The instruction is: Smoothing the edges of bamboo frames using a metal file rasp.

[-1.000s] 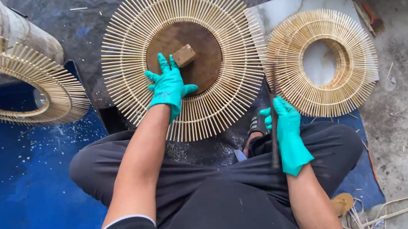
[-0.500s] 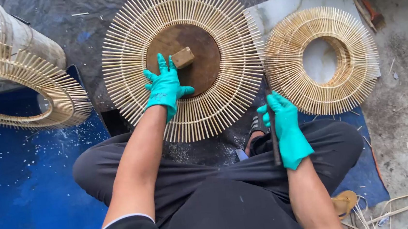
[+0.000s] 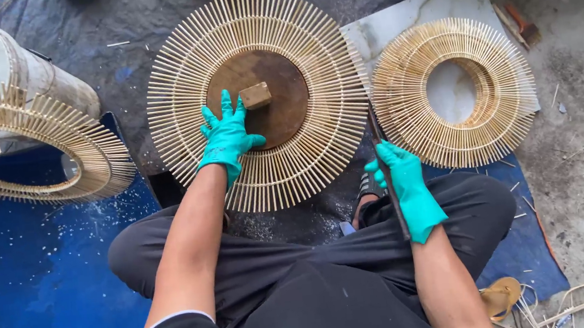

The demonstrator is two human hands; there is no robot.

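close in, the person sits cross-legged on a dark cloth (image 3: 156, 22), knees wide, both hands in teal gloves. nearest, the right hand (image 3: 408, 189) wraps a thin dark blade-like tool (image 3: 390, 187), fingers curled tight round its shaft, thumb pressed along it; the tip points up into the gap between the two flat rings. a little farther, the left hand (image 3: 227, 138) lies flat with fingers spread on the inner edge of the big round stick ring (image 3: 259, 100), fingertips reaching onto the brown wooden disc (image 3: 280, 95) at its centre. a small wood block (image 3: 256, 95) sits on that disc, just beside the fingertips.

the big ring lies flat on the cloth straight ahead of the knees. judging by its look, it is light but brittle: many thin pale sticks fanned out radially, each likely to snap or spring loose if pulled singly. it looks stiff across the bound inner band and springy at the free outer tips, so the safest hold is probably a flat palm pressing on the inner band, or two hands under that band, never the tips.

farther right, a smaller open ring (image 3: 454, 92) rests on a pale marble-look slab (image 3: 460, 1). at far left, another ring (image 3: 41, 149) leans round a pale cylinder (image 3: 7, 68) above a blue sheet (image 3: 38, 288).
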